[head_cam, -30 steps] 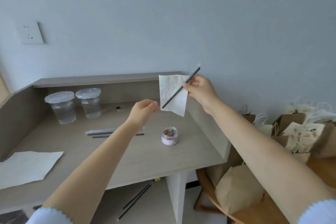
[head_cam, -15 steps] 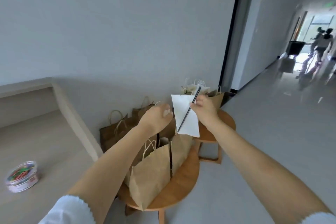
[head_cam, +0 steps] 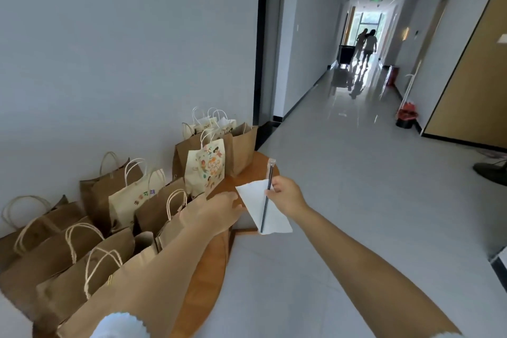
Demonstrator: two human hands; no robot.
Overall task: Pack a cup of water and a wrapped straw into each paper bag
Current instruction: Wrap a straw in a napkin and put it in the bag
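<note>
The right hand pinches a straw and a white napkin together between thumb and fingers. The straw is dark and thin, in a clear wrapper whose top end sticks up above the hand; it runs nearly upright, tilted slightly, with its lower end near the napkin's bottom edge. The napkin hangs behind the straw, mostly to the left of and below the hand.

The left hand is spread, palm down, fingers reaching forward. Its fingertips are just beside the napkin's left edge; whether they touch it cannot be told. It holds nothing and hovers over the near bags.

Both hands are above the gap between two round wooden surfaces. The far surface carries a group of brown and white bags, among them a printed bag with colourful figures, standing upright just left of and beyond the straw. The near surface carries more brown bags with rope handles, crowded against the wall; the left forearm crosses over them.

To the right, a corridor runs away from the camera, with two people far down it.
</note>
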